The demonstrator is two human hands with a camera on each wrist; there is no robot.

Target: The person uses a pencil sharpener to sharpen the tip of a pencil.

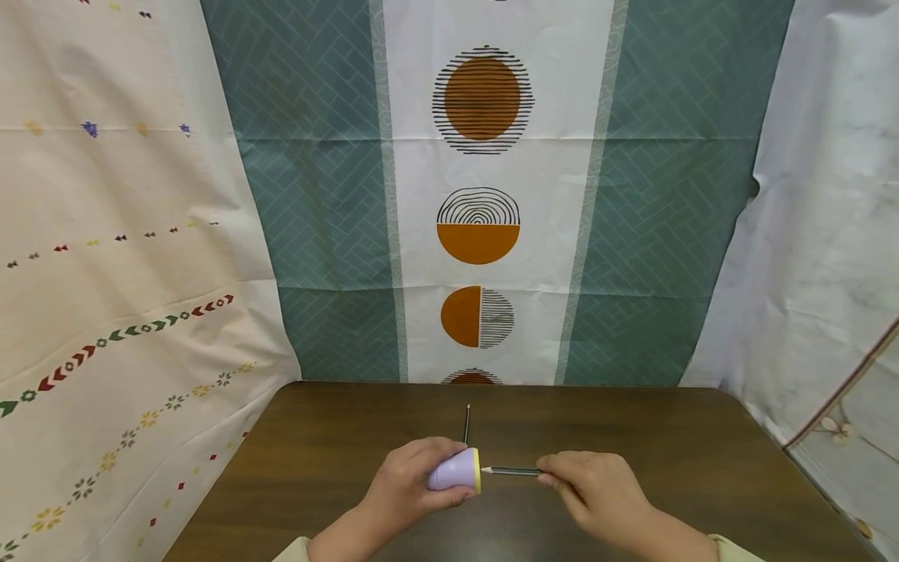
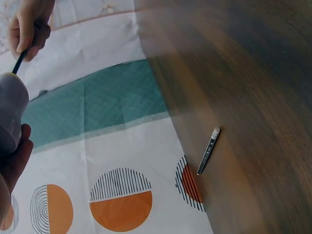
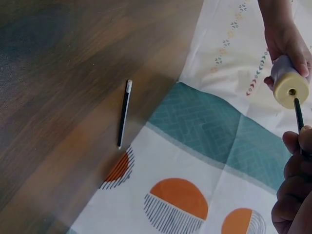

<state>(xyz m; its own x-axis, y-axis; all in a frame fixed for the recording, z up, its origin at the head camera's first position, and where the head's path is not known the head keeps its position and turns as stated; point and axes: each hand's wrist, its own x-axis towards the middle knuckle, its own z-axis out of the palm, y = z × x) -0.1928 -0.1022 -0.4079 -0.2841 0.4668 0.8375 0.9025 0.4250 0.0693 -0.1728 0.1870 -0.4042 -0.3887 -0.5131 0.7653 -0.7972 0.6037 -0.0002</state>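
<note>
My left hand (image 1: pixel 410 484) grips a lavender pencil sharpener (image 1: pixel 453 471), its yellow end turned to the right. A round hole shows in that yellow end (image 3: pixel 282 92) in the right wrist view. Between thumb and fingers, my right hand (image 1: pixel 597 492) pinches a dark striped pencil (image 1: pixel 518 471). The pencil's sharpened tip points left and lies right at the hole's edge; whether it touches I cannot tell. Another dark pencil (image 1: pixel 467 425) lies on the table beyond the sharpener, its white eraser end (image 3: pixel 128 86) visible in both wrist views.
The brown wooden table (image 1: pixel 337 437) carries both hands' work above it. A green and white cloth (image 1: pixel 492 172) with orange circles hangs behind its far edge. Patterned cream cloth (image 1: pixel 140 328) hangs at the left, whitish cloth (image 1: pixel 808 273) at the right.
</note>
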